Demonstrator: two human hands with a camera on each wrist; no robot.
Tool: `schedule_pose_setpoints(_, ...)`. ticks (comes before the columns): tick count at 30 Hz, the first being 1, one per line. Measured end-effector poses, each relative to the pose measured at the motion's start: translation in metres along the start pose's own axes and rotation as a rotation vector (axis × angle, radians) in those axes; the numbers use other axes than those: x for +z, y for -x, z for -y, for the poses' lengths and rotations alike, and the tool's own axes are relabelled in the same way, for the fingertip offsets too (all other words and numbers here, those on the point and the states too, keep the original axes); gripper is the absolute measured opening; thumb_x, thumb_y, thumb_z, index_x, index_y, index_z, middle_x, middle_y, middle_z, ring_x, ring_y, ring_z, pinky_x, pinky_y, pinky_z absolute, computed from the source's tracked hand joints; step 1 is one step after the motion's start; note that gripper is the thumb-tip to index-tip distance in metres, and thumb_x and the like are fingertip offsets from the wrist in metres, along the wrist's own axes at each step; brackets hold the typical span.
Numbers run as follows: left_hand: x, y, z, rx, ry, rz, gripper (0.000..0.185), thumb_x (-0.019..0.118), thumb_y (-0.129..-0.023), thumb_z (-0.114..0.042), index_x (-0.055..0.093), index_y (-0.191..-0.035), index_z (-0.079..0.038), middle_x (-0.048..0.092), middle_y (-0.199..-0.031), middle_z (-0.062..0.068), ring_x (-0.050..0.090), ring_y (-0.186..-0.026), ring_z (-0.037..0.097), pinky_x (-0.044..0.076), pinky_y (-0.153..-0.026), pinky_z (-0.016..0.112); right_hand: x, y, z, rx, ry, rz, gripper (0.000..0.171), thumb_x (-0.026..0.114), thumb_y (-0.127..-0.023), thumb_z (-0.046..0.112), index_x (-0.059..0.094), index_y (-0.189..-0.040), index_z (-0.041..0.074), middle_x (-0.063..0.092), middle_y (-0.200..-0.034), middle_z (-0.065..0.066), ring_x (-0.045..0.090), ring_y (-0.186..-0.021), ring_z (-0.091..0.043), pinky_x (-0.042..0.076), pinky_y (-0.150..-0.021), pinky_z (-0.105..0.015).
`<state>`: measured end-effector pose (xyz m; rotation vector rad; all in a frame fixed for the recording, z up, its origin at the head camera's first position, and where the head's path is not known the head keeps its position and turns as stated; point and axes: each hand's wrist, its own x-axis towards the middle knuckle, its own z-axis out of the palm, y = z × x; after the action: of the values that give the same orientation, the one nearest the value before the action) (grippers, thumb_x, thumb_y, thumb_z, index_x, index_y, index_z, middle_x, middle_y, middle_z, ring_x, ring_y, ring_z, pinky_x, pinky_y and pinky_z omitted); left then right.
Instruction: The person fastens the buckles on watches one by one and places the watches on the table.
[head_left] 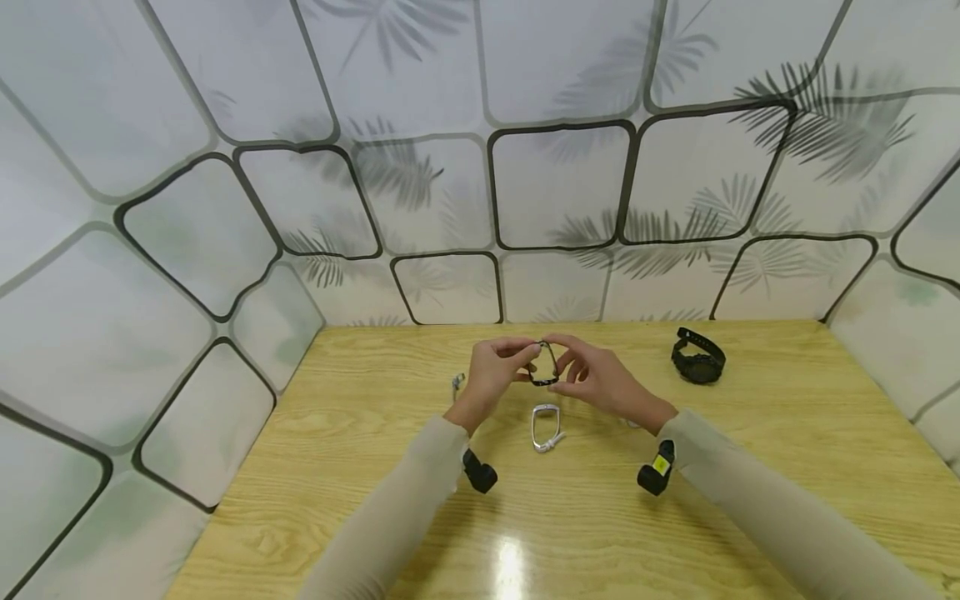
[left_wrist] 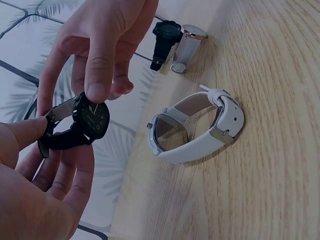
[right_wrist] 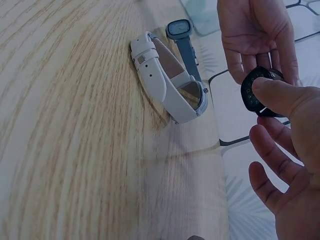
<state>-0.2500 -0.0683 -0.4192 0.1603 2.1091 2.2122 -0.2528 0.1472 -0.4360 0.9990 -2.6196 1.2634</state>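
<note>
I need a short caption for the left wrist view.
Both hands hold a black round-faced wristwatch above a white leather-strap watch lying on the wooden table.

White watch directly below hands; black watch far right; bare table between.

Head view: looking forward and down from above the wooden table, taking in both forearms and the tiled wall behind. Left wrist view: sitting close and low beside the tabletop, facing across it. Right wrist view: likewise close, facing the opposite way. All three are sharing the white watch.
</note>
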Motion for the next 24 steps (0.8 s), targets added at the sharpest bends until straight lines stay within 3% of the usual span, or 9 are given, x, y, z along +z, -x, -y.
schedule_pose_setpoints(4, -0.001, -0.001, 0.0, -0.01, 0.008, 0.008, 0.022, 0.076, -0.096, -0.014, 0.077, -0.112, 0.001, 0.073, -0.111, 0.023, 0.072, -0.083, 0.025, 0.063, -0.075, 0.038, -0.001, 0.001, -0.001, -0.018, 0.0, 0.006, 0.072, 0.082, -0.091, 0.019, 0.048, -0.153, 0.014, 0.069, -0.098, 0.004, 0.064, -0.072, -0.009, 0.057, -0.073, -0.036)
schedule_pose_setpoints(11, -0.003, -0.001, 0.002, 0.022, -0.048, 0.045, 0.026, 0.075, -0.096, -0.016, 0.076, -0.117, -0.001, 0.075, -0.111, 0.016, 0.073, -0.09, 0.028, 0.063, -0.079, 0.042, -0.002, 0.002, -0.005, -0.015, 0.002, 0.005, 0.072, 0.082, -0.091, 0.02, 0.048, -0.154, 0.016, 0.069, -0.097, 0.005, 0.065, -0.072, -0.01, 0.057, -0.073, -0.036)
schedule_pose_setpoints(17, -0.011, 0.002, 0.006, 0.136, -0.289, 0.17, 0.051, 0.079, -0.093, -0.017, 0.063, -0.141, -0.01, 0.065, -0.136, 0.009, 0.071, -0.102, 0.025, 0.061, -0.085, 0.047, -0.005, 0.002, -0.008, 0.057, -0.004, 0.015, 0.073, 0.081, -0.092, 0.025, 0.045, -0.155, 0.021, 0.069, -0.101, 0.005, 0.066, -0.076, -0.01, 0.058, -0.074, -0.035)
schedule_pose_setpoints(21, -0.013, 0.004, 0.008, 0.243, -0.476, 0.212, 0.065, 0.086, -0.087, -0.017, 0.058, -0.145, -0.015, 0.06, -0.143, 0.006, 0.07, -0.105, 0.023, 0.061, -0.083, 0.035, -0.01, 0.002, -0.008, 0.092, -0.035, 0.032, 0.073, 0.081, -0.092, 0.024, 0.045, -0.155, 0.018, 0.069, -0.101, 0.003, 0.067, -0.078, -0.013, 0.058, -0.075, -0.037)
schedule_pose_setpoints(24, -0.013, 0.004, 0.011, 0.325, -0.54, 0.224, 0.066, 0.088, -0.084, -0.013, 0.057, -0.143, -0.012, 0.061, -0.142, 0.009, 0.07, -0.105, 0.028, 0.06, -0.08, 0.029, -0.011, 0.003, -0.007, 0.105, -0.064, 0.043, 0.073, 0.082, -0.092, 0.024, 0.045, -0.155, 0.017, 0.069, -0.101, 0.001, 0.067, -0.079, -0.015, 0.058, -0.075, -0.038)
